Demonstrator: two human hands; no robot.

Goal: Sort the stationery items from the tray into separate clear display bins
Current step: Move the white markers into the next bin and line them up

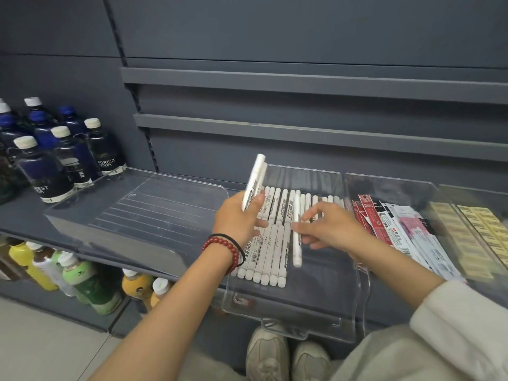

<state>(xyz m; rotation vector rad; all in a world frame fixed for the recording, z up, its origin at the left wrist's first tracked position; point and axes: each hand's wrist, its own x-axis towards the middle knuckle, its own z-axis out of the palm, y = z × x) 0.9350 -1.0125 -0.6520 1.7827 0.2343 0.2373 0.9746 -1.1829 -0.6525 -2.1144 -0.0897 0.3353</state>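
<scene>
"FOREST SODA" reads in white on the dark labels of the blue bottles [103, 149] standing far left of the marker bin [302, 309], on the same grey shelf [16, 215]. Just right of the marker bin, a neighbouring clear bin holds flat refill packs [384, 224] in red, black, white and pink. One of them carries a red "M&G" logo, and the rest of their print is too small to read. Further right lie rows of pale yellow boxes [472, 229] whose print I cannot make out.

The marker bin is clear plastic and holds white markers in a back row [288, 204] and a front row [264, 254]. Each barrel has black lettering too fine to read. Just left of it sits another clear bin [143, 213] with a ribbed floor.

The left grip [237, 215] is over the marker bin's left side, fingers curled round two white markers [254, 180] that stick up and lean toward the bin's back wall. A red bead bracelet [222, 248] circles that wrist.

The right grip [330, 228] reaches over the bin's middle from the right, palm down. Its thumb and fingertips pinch a single white marker [297, 235] that lies lengthwise above both rows, its near end blurred. Below and left of the marker bin stand yellow, green and orange drink bottles [82, 281].
</scene>
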